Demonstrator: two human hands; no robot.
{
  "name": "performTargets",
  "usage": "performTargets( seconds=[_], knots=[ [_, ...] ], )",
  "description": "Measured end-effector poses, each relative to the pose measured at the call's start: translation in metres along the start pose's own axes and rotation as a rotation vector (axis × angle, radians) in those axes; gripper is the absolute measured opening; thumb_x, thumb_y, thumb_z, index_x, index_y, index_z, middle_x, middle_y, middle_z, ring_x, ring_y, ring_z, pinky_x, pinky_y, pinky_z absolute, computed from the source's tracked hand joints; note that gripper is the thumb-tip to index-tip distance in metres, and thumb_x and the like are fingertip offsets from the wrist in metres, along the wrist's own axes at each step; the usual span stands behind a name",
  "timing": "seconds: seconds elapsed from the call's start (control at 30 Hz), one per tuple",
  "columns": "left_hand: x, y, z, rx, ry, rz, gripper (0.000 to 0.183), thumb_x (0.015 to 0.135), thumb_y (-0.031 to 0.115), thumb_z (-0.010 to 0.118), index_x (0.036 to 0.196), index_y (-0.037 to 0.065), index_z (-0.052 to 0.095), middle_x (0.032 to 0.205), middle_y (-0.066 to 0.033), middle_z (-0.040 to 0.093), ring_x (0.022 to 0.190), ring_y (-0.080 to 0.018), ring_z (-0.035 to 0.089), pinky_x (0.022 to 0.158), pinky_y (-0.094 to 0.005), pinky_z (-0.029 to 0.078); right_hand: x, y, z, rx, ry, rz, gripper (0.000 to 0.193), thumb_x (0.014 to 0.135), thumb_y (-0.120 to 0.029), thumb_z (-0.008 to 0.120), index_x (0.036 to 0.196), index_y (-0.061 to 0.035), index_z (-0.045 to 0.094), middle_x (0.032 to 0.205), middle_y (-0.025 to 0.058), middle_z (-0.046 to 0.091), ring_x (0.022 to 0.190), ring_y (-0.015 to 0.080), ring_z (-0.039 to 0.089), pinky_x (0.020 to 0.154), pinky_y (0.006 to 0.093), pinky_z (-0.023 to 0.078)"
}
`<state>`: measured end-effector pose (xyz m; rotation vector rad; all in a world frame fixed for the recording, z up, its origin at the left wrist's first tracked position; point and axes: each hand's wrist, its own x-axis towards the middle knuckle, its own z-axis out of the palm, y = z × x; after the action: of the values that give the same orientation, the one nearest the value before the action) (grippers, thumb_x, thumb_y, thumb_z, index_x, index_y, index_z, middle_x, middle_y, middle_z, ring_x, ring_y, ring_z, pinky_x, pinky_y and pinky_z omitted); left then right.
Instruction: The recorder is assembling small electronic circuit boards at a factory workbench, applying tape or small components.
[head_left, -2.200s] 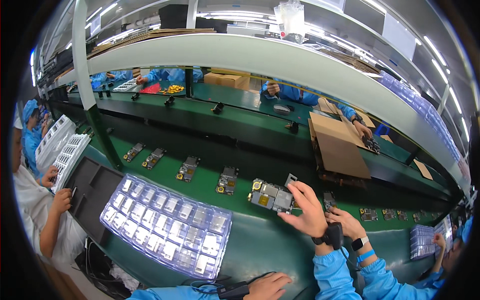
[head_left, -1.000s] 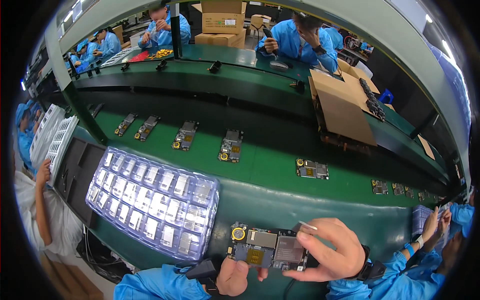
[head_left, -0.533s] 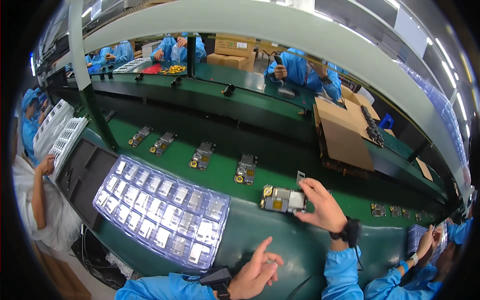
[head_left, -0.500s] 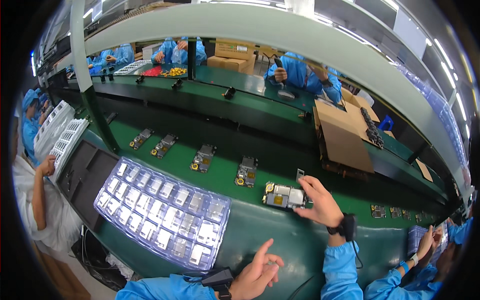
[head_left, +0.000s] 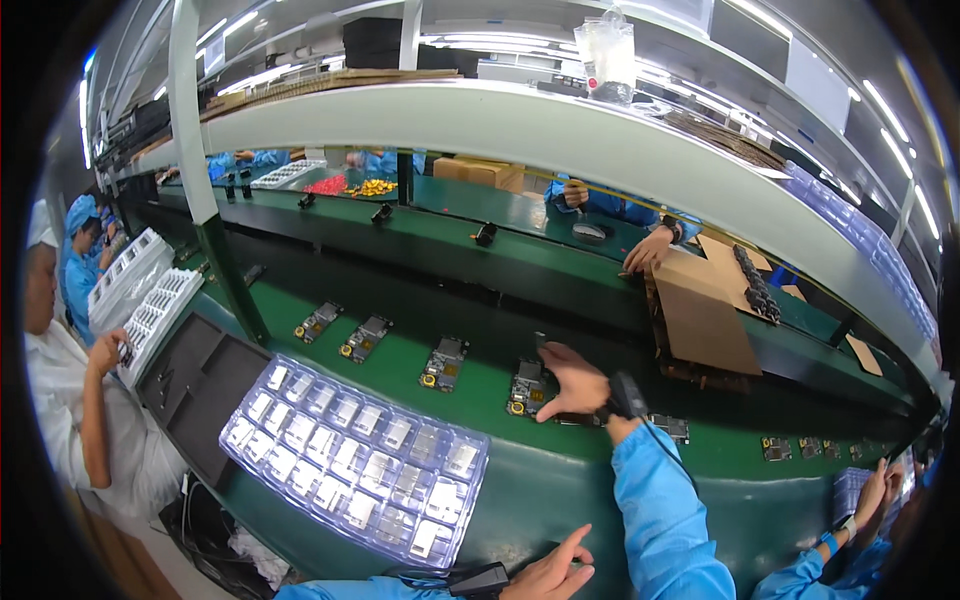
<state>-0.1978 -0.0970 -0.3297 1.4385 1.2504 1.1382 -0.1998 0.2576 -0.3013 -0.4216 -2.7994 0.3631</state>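
Note:
My right hand (head_left: 578, 385) reaches over a green belt, its thumb and fingers apart at the right edge of a dark circuit board (head_left: 525, 388) with a yellow round part. A small metal plate (head_left: 540, 335) shows at its upper fingertips and seems held there; the grip itself is hidden. Under the wrist lies another circuit board (head_left: 670, 428), mostly covered by the arm. My left hand (head_left: 555, 572) is empty at the lower edge, index finger stretched out. Left of it sits a clear plastic tray (head_left: 478, 505) with several silvery metal pieces in its pockets.
More circuit boards (head_left: 443, 362) lie along the belt. A dark tray (head_left: 190, 375) stands at left, near a person in white. Ahead are a green post (head_left: 232, 285), a pale crossbar (head_left: 450, 115) and a cardboard box (head_left: 705, 325). At lower right, a co-worker's hands (head_left: 870, 495) are busy.
My right hand has moved left, from one circuit board to another, and the small metal plate has moved with it. The view has shifted, so the tray and boards appear lower and further right.

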Motion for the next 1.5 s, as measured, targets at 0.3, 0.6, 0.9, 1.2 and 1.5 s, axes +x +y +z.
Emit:
performTargets(
  seconds=[0.3,0.6,0.9,1.2,1.5],
  knots=[
    [0.0,-0.008,0.008,-0.004,0.039,0.033,0.067,0.106,0.018,0.055,0.161,0.005,0.02,0.114,-0.0105,0.062,0.083,-0.0188,0.064,0.078,-0.0337,0.054,0.018,-0.014,0.0,-0.042,-0.156,0.131,0.127,0.058,-0.05,0.092,0.15,0.0151,0.034,0.157,0.0324,0.035,0.144,0.0453,0.041,0.119,0.0416,0.039],
    [0.01,-0.03,0.0,-0.34,0.355,0.097,0.087,0.103,0.013,0.061,0.16,-0.004,-0.003,0.161,-0.0225,0.016,0.14,-0.0308,0.039,0.097,-0.0386,0.055,-0.1,-0.118,-0.044,0.256,0.224,0.106,0.132,0.062,-0.039,0.096,0.156,0.0122,0.019,0.157,0.0327,0.024,0.146,0.0452,0.033,0.122,0.0412,0.032],
    [0.008,0.016,-0.014,-0.623,0.081,-0.175,0.04,0.11,0.012,0.049,0.145,-0.006,0.041,0.131,-0.0151,0.059,0.111,-0.0204,0.066,0.088,-0.0385,0.064,-0.261,-0.175,0.007,0.644,0.721,0.419,0.052,0.079,-0.008,0.089,0.122,0.004,0.064,0.124,0.019,0.064,0.113,0.0278,0.065,0.098,0.038,0.053],
    [0.0,0.014,-0.015,-0.429,-0.036,-0.265,0.047,0.102,0.001,0.059,0.145,-0.003,0.041,0.128,-0.0121,0.06,0.11,-0.0168,0.066,0.086,-0.0345,0.066,-0.275,-0.201,-0.003,0.676,0.437,0.157,0.023,0.086,-0.004,0.081,0.108,-0.0007,0.076,0.093,0.0096,0.076,0.077,0.0207,0.074,0.069,0.0302,0.059],
    [0.001,0.018,-0.017,-0.489,-0.096,-0.326,0.049,0.1,-0.004,0.059,0.145,-0.001,0.041,0.124,-0.0106,0.061,0.104,-0.0162,0.068,0.081,-0.0326,0.065,-0.269,-0.214,0.003,0.849,0.406,0.325,0.018,0.091,-0.002,0.076,0.108,-0.0015,0.078,0.104,0.0104,0.073,0.086,0.0221,0.074,0.075,0.0293,0.061]
  ],
)
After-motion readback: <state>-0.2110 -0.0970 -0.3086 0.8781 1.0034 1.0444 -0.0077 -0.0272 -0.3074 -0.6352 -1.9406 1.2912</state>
